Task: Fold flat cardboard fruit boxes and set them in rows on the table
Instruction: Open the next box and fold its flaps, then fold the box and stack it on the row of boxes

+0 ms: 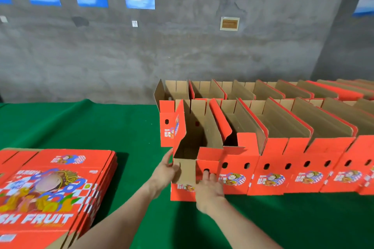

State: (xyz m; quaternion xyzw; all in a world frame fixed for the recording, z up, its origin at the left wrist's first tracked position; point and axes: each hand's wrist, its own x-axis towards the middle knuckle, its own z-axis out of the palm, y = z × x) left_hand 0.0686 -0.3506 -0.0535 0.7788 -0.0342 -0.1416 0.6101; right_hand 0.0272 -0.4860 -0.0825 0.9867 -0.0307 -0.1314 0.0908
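On a green-covered table, a stack of flat red fruit boxes lies at the near left, printed side up. To its right, the left hand grips the brown end flap of an open-topped box, thumb and fingers curled round the flap's edge. That box stands at the left end of the front row, touching its neighbour. The right hand lies flat against the box's red front panel, fingers straight, one fingertip at a round hole. Behind, a back row of folded boxes runs rightward along the grey wall.
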